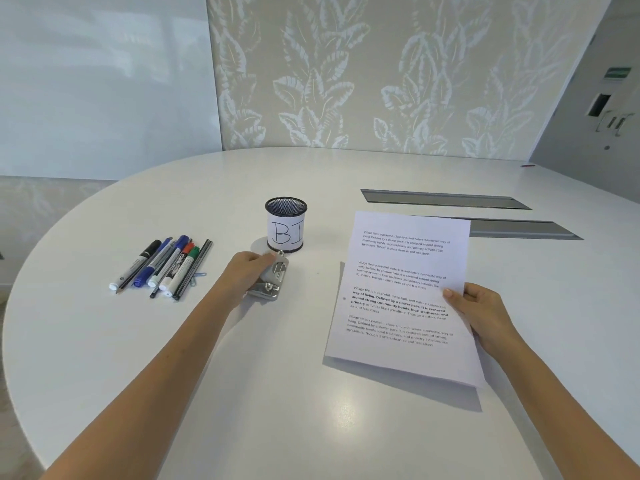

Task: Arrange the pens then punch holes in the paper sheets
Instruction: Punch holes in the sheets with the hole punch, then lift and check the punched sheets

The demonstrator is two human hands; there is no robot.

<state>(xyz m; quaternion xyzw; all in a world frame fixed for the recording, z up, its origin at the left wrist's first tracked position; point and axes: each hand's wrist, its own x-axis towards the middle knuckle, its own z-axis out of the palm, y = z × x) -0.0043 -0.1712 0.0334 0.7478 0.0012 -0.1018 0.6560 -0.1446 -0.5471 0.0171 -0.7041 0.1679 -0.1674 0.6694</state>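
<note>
In the head view, your left hand [247, 268] sits just left of the frame's centre, fingers curled over the metal hole punch [272, 278] and gripping its near-left side; the punch rests on the white surface [214, 375]. Directly above it in the frame, almost touching its far end, stands a black mesh pen cup [286, 224], upright, wrapped with a white label marked "BI". No pens are visible inside it from here.

At centre left of the frame the pens [162, 266] lie in a loose bundle on the surface, roughly parallel and slanting toward the upper right: markers with black, blue, red and green caps plus a couple of thin dark pencils. A small blue paper clip [198, 277] lies against their right edge.

Your right hand [479, 311], right of centre, pinches the right edge of the paper sheets [401, 299], thumb on top and fingers beneath. The printed sheets are lifted off the surface, casting a shadow beneath their lower edge. One punched hole [344, 298] shows near their left margin.
</note>
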